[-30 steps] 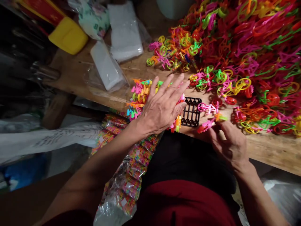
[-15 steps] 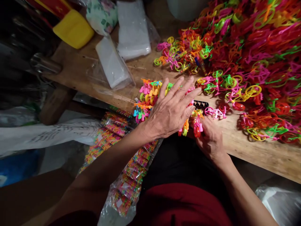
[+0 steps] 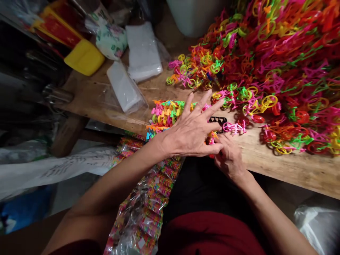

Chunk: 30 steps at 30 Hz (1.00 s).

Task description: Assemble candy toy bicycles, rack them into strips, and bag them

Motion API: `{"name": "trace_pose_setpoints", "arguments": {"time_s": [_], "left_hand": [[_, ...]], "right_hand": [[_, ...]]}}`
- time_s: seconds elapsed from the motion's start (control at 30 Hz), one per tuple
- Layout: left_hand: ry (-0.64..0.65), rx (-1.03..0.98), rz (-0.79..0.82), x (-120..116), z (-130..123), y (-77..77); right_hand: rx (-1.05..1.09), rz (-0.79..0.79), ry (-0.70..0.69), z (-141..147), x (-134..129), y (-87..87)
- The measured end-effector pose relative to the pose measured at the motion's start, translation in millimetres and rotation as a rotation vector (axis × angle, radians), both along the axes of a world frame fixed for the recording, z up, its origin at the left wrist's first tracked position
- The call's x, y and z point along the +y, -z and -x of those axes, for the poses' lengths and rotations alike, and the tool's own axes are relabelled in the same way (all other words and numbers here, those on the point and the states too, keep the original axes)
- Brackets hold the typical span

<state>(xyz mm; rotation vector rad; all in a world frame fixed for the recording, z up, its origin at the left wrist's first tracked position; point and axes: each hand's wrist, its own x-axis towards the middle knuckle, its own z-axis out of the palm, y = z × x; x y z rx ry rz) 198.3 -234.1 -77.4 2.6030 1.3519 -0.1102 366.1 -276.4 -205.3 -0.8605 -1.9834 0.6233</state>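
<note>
My left hand (image 3: pixel 187 132) lies palm down with its fingers spread over a black slotted rack (image 3: pixel 217 120) that is packed with small toy bicycles (image 3: pixel 167 113) in several bright colours. Its thumb reaches to the fingertips of my right hand (image 3: pixel 230 156). Curled at the rack's near right end, the right hand grips a red and pink toy bicycle (image 3: pixel 211 138), mostly hidden behind the fingers and the left thumb. Beside the rack, close to the right knuckles, a loose pink toy bicycle (image 3: pixel 235 127) rests on the wooden table (image 3: pixel 265 145).
A large heap of plastic toy bicycles (image 3: pixel 287 63) covers the table's right side. Clear plastic bags (image 3: pixel 145 51), a yellow scoop-like object (image 3: pixel 85 56) and a pale bucket (image 3: pixel 196 17) stand farther back. Long packed strips of toys (image 3: pixel 151 202) hang below the table's near edge.
The red and pink toy bicycle in my right hand has moved left towards the rack, under the left thumb. My left thumb has swung down to the right fingers. The whole view has shifted slightly.
</note>
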Motion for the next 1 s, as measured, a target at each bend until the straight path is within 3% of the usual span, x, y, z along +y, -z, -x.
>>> {"name": "trace_pose_setpoints", "arguments": {"time_s": [0.17, 0.4, 0.53, 0.63, 0.7, 0.87, 1.0], "left_hand": [[-0.064, 0.02, -0.064, -4, 5, 3.1], [-0.041, -0.041, -0.078, -9, 11, 13.4], [-0.093, -0.089, -0.132, -11, 0, 12.2], [-0.183, -0.066, -0.174, -11, -11, 11.4], [-0.232, -0.052, -0.156, -10, -17, 13.1], [-0.248, -0.086, -0.15, -8, -19, 16.8], [-0.249, -0.107, -0.142, -8, -15, 17.5]], "right_hand": [[-0.042, 0.015, 0.024, 1, -2, 0.8], [-0.215, -0.009, 0.094, 9, -7, 2.2], [-0.149, -0.008, 0.096, 12, -8, 5.2], [-0.08, 0.004, 0.062, -5, -4, -3.4], [-0.081, -0.015, 0.151, -28, 1, -14.1], [-0.348, -0.039, 0.628, -80, 31, -28.6], [-0.405, -0.038, 0.626, -82, 49, -25.3]]}}
